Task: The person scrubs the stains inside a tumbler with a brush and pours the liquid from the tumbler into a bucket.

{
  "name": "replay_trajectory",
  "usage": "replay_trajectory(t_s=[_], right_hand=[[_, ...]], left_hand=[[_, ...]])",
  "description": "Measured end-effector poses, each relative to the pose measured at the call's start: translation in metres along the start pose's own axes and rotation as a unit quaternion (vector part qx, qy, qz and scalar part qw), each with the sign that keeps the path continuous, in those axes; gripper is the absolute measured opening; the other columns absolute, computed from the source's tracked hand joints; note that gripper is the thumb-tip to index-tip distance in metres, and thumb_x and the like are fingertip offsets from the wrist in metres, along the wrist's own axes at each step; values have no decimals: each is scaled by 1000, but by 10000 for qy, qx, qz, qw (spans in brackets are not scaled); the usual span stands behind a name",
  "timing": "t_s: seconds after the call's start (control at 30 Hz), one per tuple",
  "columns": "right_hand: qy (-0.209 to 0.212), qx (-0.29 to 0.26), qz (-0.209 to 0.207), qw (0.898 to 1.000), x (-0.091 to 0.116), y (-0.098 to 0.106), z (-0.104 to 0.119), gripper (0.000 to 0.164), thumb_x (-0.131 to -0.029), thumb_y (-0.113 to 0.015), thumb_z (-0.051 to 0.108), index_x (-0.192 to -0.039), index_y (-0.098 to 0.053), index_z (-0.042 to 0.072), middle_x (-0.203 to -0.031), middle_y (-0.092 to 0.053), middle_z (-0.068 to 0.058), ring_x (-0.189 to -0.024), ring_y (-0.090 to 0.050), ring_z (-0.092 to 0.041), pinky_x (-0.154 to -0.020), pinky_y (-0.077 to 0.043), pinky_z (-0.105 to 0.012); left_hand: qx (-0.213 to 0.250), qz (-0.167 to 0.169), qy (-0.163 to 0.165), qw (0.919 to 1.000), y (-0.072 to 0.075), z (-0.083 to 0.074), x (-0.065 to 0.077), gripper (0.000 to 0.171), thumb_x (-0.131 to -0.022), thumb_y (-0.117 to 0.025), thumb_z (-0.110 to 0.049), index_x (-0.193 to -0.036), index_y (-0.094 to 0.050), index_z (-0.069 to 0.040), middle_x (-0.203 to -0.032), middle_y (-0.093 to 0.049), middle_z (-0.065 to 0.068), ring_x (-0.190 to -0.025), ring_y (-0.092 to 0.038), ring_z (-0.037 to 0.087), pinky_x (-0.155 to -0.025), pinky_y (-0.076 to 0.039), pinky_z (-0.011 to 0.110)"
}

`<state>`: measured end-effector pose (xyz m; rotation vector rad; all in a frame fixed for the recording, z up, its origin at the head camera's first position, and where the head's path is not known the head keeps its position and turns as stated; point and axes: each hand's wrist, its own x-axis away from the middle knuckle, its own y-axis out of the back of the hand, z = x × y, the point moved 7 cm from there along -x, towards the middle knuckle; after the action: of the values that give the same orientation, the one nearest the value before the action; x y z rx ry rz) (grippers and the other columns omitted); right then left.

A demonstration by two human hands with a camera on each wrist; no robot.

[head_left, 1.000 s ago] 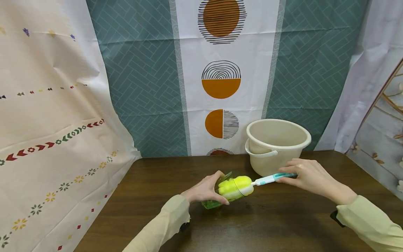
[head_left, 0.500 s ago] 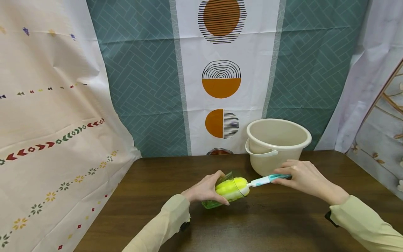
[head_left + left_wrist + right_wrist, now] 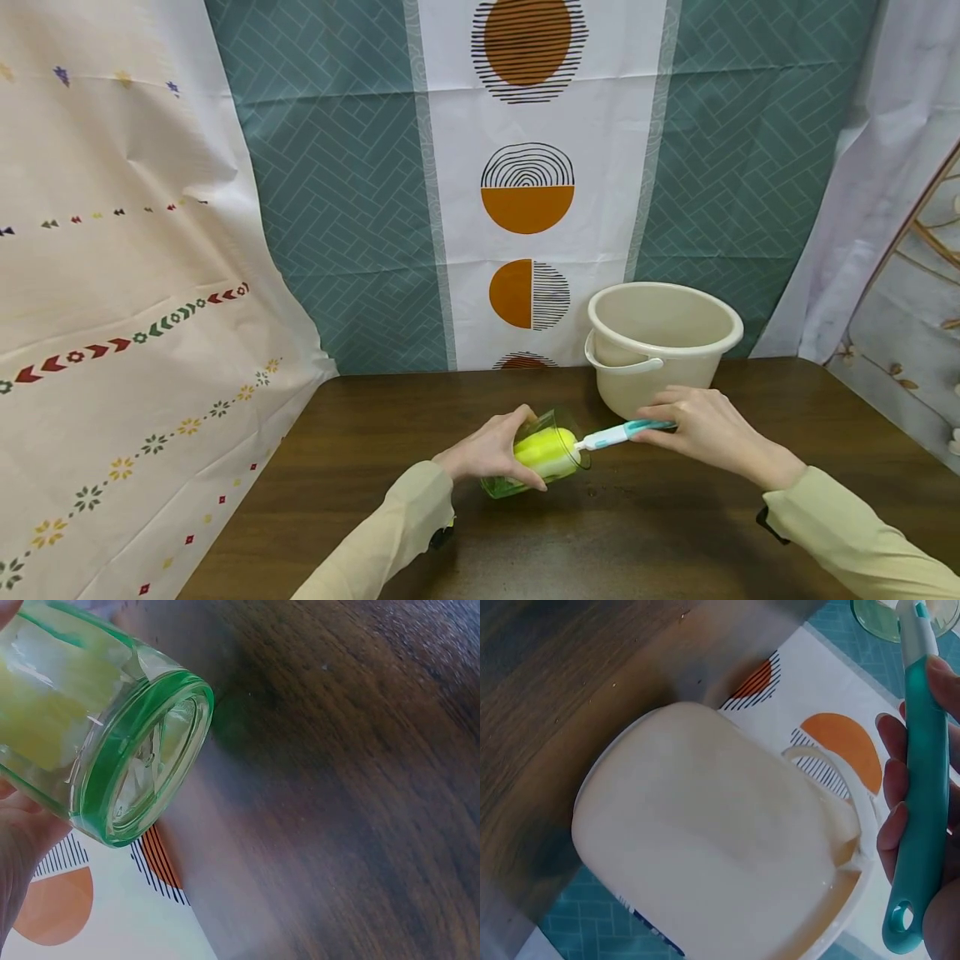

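Observation:
My left hand (image 3: 495,454) grips a clear green-tinted drinking glass (image 3: 498,487), tilted with its mouth toward the right. Its thick green base (image 3: 142,761) faces the camera in the left wrist view. Inside the glass sits the yellow and white sponge head of a bottle brush (image 3: 542,450), its end near the rim. My right hand (image 3: 701,425) pinches the brush's handle (image 3: 926,772), teal with a white neck and a hanging hole at its end. Fingers and thumb wrap the handle in the right wrist view.
A cream bucket (image 3: 663,367) with its handle hanging down stands at the table's back, just behind my right hand. Small water drops dot the dark wooden table (image 3: 600,533). Patterned cloths (image 3: 337,208) hang behind and to the left.
My right hand has moved left and slightly down, pushing the brush's sponge head deeper into the glass. The left hand and glass have stayed almost in place.

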<state>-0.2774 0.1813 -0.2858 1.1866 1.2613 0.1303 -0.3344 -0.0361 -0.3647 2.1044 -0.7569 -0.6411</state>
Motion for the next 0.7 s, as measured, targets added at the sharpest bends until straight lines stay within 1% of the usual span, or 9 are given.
replay_trajectory(t_s=[0.1, 0.33, 0.53, 0.63, 0.7], right_hand=[[1, 53, -16, 10000, -1, -3, 2, 47, -82, -51, 58, -81, -72, 17, -74, -55, 14, -61, -47, -2, -45, -35, -19], [63, 164, -58, 9998, -5, -8, 8, 52, -85, -44, 59, -81, -72, 15, -73, -55, 12, -61, -47, -5, -45, -37, -21], [33, 161, 22, 9999, -7, -12, 11, 53, -85, -42, 59, -80, -71, 15, -71, -53, 11, -58, -43, -5, -43, -34, -21], [7, 162, 84, 9998, -7, -14, 13, 47, -84, -47, 57, -79, -70, 16, -70, -53, 11, -58, -42, -5, -43, -33, -21], [2, 161, 114, 9998, -7, -16, 14, 38, -82, -56, 53, -78, -70, 18, -70, -53, 12, -57, -41, -5, -42, -32, -21]], left_hand=[[6, -19, -37, 10000, 0, 0, 0, 70, -60, -81, -45, -110, -41, -18, -95, -50, -7, -78, -50, 9, -66, -43, 23], [87, -9, -142, 9999, 0, -1, 0, 68, -61, -82, -39, -110, -41, -17, -95, -49, -6, -78, -50, 9, -66, -43, 23], [5, 12, -80, 10000, 0, 0, 0, 71, -60, -81, -45, -112, -40, -18, -97, -48, -6, -79, -49, 9, -67, -43, 23], [-53, -7, -32, 10000, 0, 0, 1, 72, -60, -81, -45, -113, -40, -18, -99, -47, -7, -81, -48, 10, -68, -42, 24], [-66, -10, -40, 10000, 0, -1, 2, 72, -60, -81, -45, -113, -40, -18, -100, -47, -6, -80, -48, 10, -69, -42, 24]])
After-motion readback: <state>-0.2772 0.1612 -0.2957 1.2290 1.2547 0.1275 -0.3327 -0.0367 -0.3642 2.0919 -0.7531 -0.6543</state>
